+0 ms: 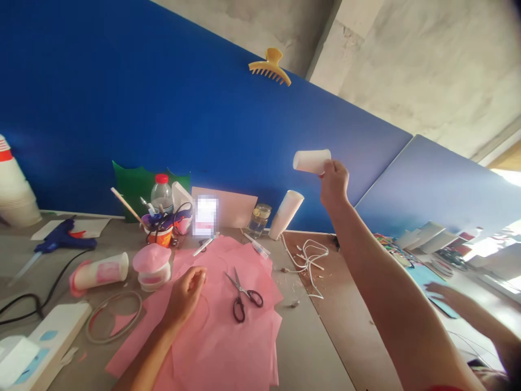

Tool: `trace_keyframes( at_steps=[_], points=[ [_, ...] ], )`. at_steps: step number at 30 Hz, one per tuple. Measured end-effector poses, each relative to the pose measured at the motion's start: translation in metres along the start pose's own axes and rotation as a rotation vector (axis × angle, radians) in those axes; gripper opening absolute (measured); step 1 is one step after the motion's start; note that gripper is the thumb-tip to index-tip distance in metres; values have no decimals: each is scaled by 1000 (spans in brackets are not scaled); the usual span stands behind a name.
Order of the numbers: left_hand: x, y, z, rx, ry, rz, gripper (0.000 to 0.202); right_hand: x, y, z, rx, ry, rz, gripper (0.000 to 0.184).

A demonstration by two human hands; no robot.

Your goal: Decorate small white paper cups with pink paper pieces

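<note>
My right hand is raised in front of the blue partition and grips a white paper cup held on its side. My left hand rests on pink tissue paper on the table, fingers curled in a loose pinch on a thin wire ring that is hard to make out. Black-handled scissors lie on the pink paper just right of that hand. A stack of white cups leans against the partition below the raised cup.
On the left lie a blue glue gun, a pink-wrapped cup, a pink-covered tub, a wire hoop and a pot of tools beside a water bottle. White cord lies right of centre. Another person's arm reaches in at right.
</note>
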State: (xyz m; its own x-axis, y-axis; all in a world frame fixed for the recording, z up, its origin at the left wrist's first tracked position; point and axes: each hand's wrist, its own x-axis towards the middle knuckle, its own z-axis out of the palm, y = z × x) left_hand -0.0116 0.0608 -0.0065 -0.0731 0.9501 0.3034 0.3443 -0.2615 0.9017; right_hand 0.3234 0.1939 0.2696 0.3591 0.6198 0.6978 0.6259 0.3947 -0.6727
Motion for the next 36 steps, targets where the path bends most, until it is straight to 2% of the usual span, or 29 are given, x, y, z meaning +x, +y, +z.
trace_keyframes(
  at_steps=[2, 4, 6, 8, 10, 12, 14, 16, 19, 20, 22, 27, 31, 36],
  points=[
    [-2, 7, -1, -86, 5, 1, 32, -58, -9, 15, 448, -123, 173, 29],
    [-5, 17, -3, -148, 7, 12, 42, -132, -15, 32, 750, -279, 477, 23],
    [-10, 29, -5, -217, -53, 23, 65, -206, -18, 47, 941, -444, 831, 20],
    [-15, 39, -6, -246, -160, 39, 80, -264, -22, 61, 1070, -574, 1079, 20],
    [-18, 46, -6, -277, -216, 79, 92, -300, -28, 71, 1137, -593, 1194, 19],
    [-19, 49, -6, -294, -235, 84, 88, -316, -34, 77, 1170, -692, 1224, 19],
    [-17, 48, -8, -304, -222, 44, 74, -319, -36, 77, 1112, -794, 1170, 19],
    [-12, 44, -12, -322, -196, -31, 62, -314, -33, 71, 902, -795, 1010, 20],
    [-5, 37, -18, -344, -145, -95, 56, -302, -18, 56, 333, -587, 620, 20],
    [-3, 35, -19, -345, -127, -101, 55, -298, -12, 51, 162, -567, 506, 20],
    [-1, 31, -19, -335, -64, -112, 56, -292, 0, 42, -99, -669, 341, 20],
    [2, 20, -14, -306, 48, -131, 56, -291, 12, 34, -568, -983, 182, 24],
    [0, 16, -9, -314, 32, -138, 56, -290, 6, 30, -730, -1053, 136, 24],
    [-5, 20, -2, -231, -84, -81, 57, -286, 2, 24, -770, -1139, 99, 27]
  ],
)
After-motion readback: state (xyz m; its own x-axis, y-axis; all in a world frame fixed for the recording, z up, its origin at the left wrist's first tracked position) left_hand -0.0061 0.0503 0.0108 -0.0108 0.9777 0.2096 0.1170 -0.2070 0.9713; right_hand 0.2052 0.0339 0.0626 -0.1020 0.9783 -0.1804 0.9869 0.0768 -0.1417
